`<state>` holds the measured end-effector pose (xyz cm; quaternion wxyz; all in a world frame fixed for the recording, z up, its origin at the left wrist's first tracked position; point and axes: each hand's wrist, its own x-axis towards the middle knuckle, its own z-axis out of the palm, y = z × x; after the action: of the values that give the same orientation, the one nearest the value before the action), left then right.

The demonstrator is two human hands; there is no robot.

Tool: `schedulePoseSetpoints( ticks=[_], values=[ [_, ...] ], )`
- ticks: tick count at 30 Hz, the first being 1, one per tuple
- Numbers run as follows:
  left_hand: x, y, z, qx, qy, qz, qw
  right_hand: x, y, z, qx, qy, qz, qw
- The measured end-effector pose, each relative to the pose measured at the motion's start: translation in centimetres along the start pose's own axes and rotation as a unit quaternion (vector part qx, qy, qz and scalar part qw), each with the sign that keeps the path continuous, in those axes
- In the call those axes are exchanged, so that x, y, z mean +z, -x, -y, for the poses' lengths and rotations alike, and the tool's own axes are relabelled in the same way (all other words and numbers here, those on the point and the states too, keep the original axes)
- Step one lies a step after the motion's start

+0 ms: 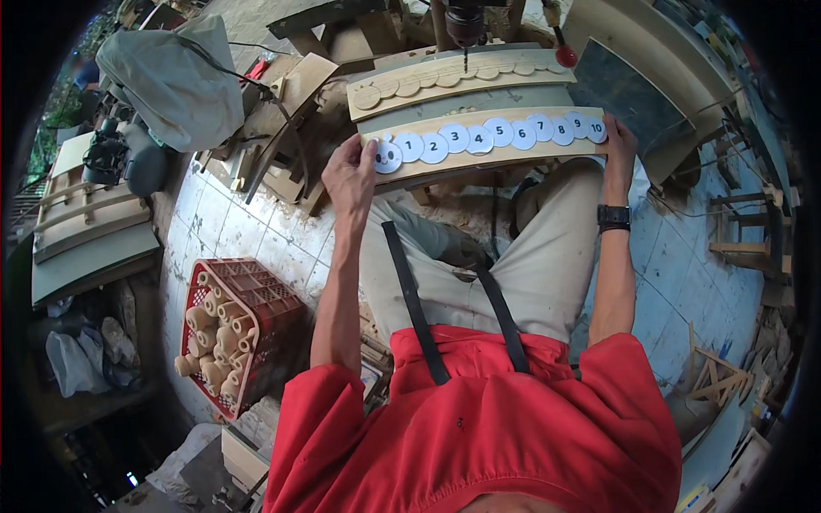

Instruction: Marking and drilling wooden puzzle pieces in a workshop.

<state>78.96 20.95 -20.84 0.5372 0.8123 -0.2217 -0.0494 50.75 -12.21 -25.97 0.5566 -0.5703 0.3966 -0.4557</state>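
Pale-wood board [451, 160] topped with white paper discs [478, 139] lies crosswise at your knees, long axis running left to right between your left grip [351, 175] and right grip [619, 145], each clamped on one end, neither nearer.

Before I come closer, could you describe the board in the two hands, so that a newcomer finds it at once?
Find the black drill chuck at top centre. Below it comes a pale farther board, then the nearer board, held between the left hand and right hand. Overlapping white discs run along it; the farther board has none.
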Motion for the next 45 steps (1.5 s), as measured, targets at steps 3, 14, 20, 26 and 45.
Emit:
schedulePoseSetpoints(
  ticks=[3,14,20,26,45],
  values=[
    [0.5,-0.1,1.3,0.059,-0.138,-0.038,0.988,1.0,-1.4,-0.9,-0.002,0.025,0.002,1.0],
    [-0.5,2.1,3.9,0.237,-0.025,0.107,0.965,1.9,-1.9,-1.6,0.064,-0.085,-0.011,0.994],
    [0.3,2.0,4.1,0.185,0.013,0.135,0.973,2.3,-2.0,-1.0,0.075,-0.077,-0.016,0.994],
    [0.5,2.1,4.3,0.199,0.004,0.117,0.973,1.6,-2.5,-1.6,0.088,-0.099,-0.021,0.991],
    [-1.5,-14.8,0.7,0.182,-0.16,0.293,0.925,2.4,-2.1,-1.6,0.048,-0.082,-0.034,0.995]
  ],
)
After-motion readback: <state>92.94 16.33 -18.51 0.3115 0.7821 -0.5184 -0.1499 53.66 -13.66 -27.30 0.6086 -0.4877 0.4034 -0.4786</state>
